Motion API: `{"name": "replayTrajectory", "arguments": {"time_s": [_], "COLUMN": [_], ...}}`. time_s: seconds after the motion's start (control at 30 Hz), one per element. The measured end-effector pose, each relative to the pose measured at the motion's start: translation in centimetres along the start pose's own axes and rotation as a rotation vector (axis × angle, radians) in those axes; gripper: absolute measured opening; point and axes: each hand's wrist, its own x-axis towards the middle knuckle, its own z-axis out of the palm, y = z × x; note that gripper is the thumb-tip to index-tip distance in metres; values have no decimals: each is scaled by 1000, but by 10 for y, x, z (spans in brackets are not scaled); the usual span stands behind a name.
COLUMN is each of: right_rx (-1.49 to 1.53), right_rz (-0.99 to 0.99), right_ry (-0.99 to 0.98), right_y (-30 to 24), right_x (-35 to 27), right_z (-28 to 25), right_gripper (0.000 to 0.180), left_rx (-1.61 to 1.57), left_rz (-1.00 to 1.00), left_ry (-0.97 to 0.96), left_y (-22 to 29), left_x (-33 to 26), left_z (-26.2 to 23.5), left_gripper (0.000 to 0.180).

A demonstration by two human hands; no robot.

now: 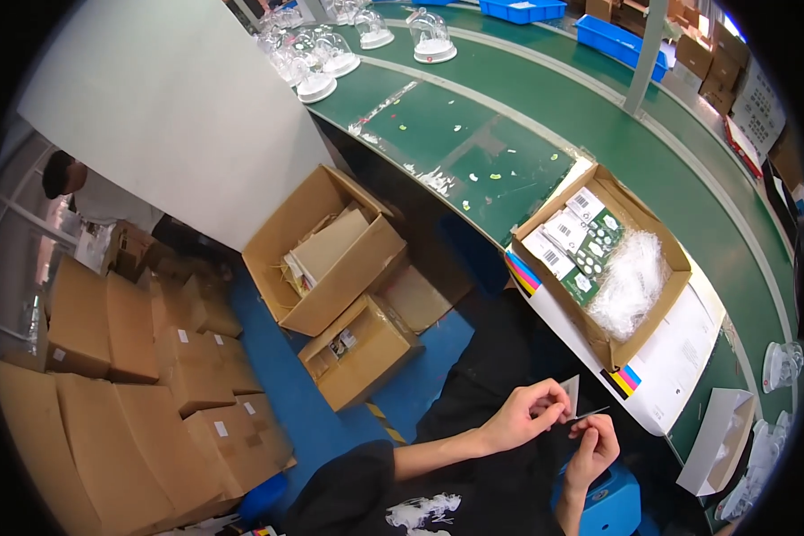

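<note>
Taking the green workbench (pixel 545 116) as my reference, far to its left I see stacked, taped cardboard cartons (pixel 143 357) on the blue floor. Closer to the bench's left edge sits a large open carton (pixel 326 250) holding flat cardboard sheets and paper scraps, and just below it a smaller brown box (pixel 359 350) with its flap partly open; I cannot tell what is inside.

Below the bench's near edge, over my lap, my left hand (pixel 527 413) pinches a small flat clear packet (pixel 570 395) between thumb and fingertips. My right hand (pixel 594 447), just to its right, is closed on the packet's other end, gripping a thin dark strip (pixel 590 415) there. The packet hangs between both hands, clear of the bench. A blue container (pixel 612 505) lies under my right hand.

On the bench's near edge, above my hands, an open shallow carton (pixel 607 259) rests on white printed sheets (pixel 670 357); it holds green-and-white packets on its left side and crumpled clear plastic bags on its right. At the bench's far left end stand clear domes on white bases (pixel 330 54). To the right, a white open box (pixel 719 438) sits on the bench's edge.
</note>
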Motion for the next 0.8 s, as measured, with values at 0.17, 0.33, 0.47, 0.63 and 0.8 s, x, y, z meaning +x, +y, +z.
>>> {"name": "replayTrajectory", "arguments": {"time_s": [0.17,0.33,0.47,0.63,0.8], "right_rx": [-59,-90,-28,194,38], "right_rz": [29,125,150,277,216], "right_ry": [-103,-102,-110,-23,54], "right_y": [3,-6,3,-3,1], "right_x": [11,23,38,46,52], "right_z": [2,1,1,2,4], "right_gripper": [9,10,15,10,6], "left_rx": [-89,-120,84,365,505], "left_rz": [26,-91,21,72,119], "left_ry": [-18,11,31,-53,-183], "left_y": [5,4,2,10,14], "left_x": [15,32,43,60,70], "left_z": [1,-1,-9,-8,-18], "left_gripper": [4,7,12,16,20]}}
